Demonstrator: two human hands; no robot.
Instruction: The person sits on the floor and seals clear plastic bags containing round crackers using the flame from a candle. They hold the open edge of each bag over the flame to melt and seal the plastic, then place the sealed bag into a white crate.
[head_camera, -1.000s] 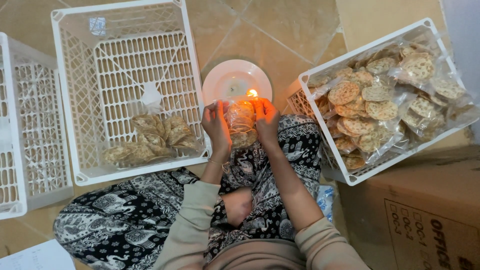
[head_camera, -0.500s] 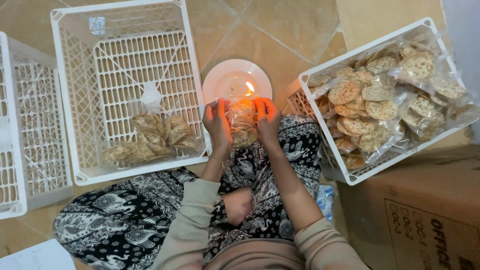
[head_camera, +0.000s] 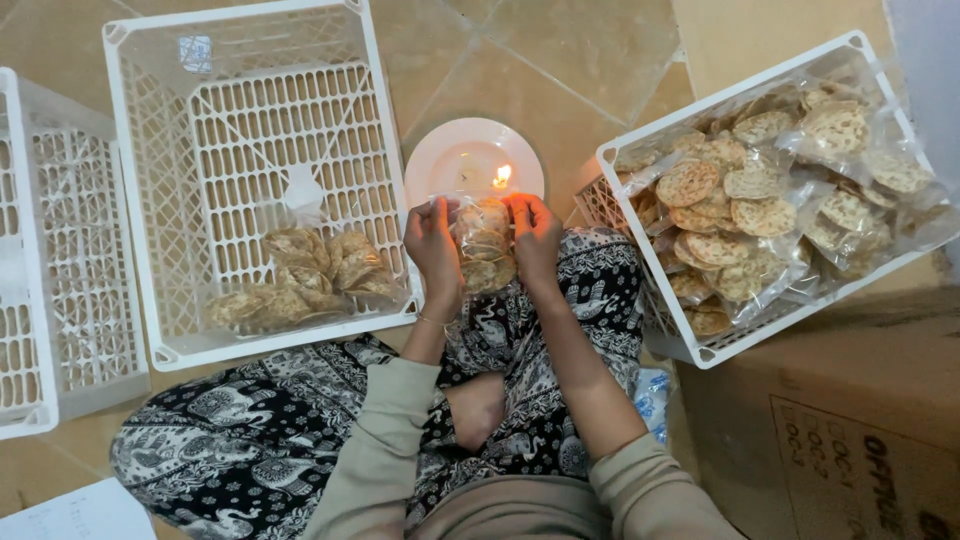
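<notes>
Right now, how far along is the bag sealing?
Done: a few bags lie in the middle crate. In hand: left hand and right hand hold one bag of crackers with its top edge by the candle flame on the plate. Left: the right crate is piled with many more bags.
</notes>
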